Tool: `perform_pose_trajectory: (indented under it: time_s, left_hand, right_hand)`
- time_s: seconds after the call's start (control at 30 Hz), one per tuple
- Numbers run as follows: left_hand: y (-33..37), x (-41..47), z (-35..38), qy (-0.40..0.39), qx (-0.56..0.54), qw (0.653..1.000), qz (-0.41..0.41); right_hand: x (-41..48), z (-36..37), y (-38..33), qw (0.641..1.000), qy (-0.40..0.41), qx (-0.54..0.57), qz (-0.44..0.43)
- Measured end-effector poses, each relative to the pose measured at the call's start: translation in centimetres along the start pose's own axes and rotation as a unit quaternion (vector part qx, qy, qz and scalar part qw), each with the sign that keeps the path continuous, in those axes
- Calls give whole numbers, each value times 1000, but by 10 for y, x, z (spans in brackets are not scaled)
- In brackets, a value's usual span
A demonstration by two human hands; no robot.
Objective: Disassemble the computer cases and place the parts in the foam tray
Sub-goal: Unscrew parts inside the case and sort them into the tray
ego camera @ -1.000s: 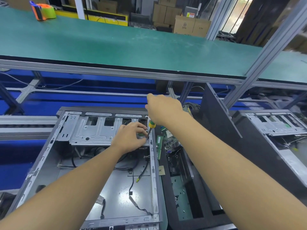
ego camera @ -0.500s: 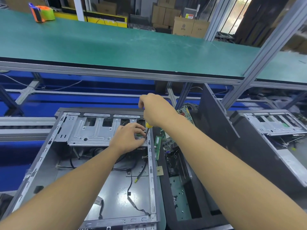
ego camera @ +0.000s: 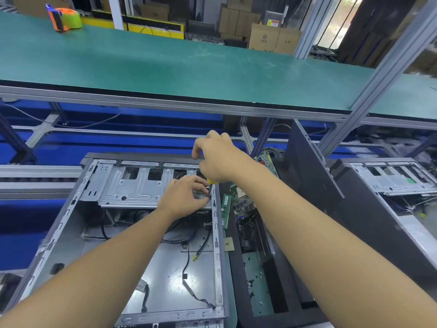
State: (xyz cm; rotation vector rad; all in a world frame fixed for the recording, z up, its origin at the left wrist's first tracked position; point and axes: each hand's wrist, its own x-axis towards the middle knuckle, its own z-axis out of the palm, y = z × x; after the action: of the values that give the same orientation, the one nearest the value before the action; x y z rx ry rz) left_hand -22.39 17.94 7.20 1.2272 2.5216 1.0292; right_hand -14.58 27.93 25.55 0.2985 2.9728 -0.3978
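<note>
Orange-and-green tape dispenser (ego camera: 63, 16) on far green shelf. Open grey metal computer case (ego camera: 59, 233) lies flat at front left, silver drive cage (ego camera: 132, 185) across its far end. Left hand (ego camera: 184, 197) on cage's right end, fingers curled beside tool shaft; cannot tell if pinching anything. Right hand (ego camera: 217, 157) wraps yellow-handled screwdriver (ego camera: 211, 183), tip down at cage corner. Black foam tray (ego camera: 239, 275) just beside case holds green circuit boards (ego camera: 241, 197). Second open case (ego camera: 390, 181) far right.

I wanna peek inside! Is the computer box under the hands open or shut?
Open: computer case lacks its side cover; cables show inside.
</note>
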Motion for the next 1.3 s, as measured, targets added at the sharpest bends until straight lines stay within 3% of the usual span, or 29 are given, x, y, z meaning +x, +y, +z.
perform_pose_trajectory:
  time_s: [0.1, 0.23, 0.3, 0.4, 0.53, 0.6, 0.7, 0.8, 0.93, 1.07, 1.3]
  left_hand:
    - [0, 0, 1, 6, 4, 1000, 2]
    - [1, 1, 0, -1, 2, 1000, 1]
    - [2, 1, 0, -8, 3, 1000, 4]
    - [3, 0, 0, -7, 5, 1000, 4]
    - [3, 0, 0, 7, 8, 1000, 2]
    - [3, 0, 1, 12, 19, 1000, 2]
    - [5, 0, 1, 5, 41, 999, -3]
    - [8, 0, 3, 10, 66, 998, -6]
    - [15, -4, 9, 46, 86, 995, -16]
    - [23, -7, 6, 52, 45, 998, -2]
    - [44, -3, 0, 78, -83, 992, -53]
  right_hand:
    - [1, 0, -1, 1000, -9, 0, 15]
    - [-3, 6, 0, 981, 72, -170, 51]
    - [-5, 6, 1, 975, 93, -191, 63]
    - [-5, 3, 5, 983, 68, -157, 58]
    - [-6, -3, 6, 999, -11, -20, 47]
    - [-7, -1, 6, 998, -20, -15, 61]
    - [-9, 3, 7, 992, 44, -86, 83]
    - [-8, 6, 9, 994, 85, -53, 50]
    - [-10, 2, 10, 996, 77, -4, 34]
    - [-17, -3, 10, 993, 110, 22, 29]
    - [-31, -31, 21, 958, 276, 61, 51]
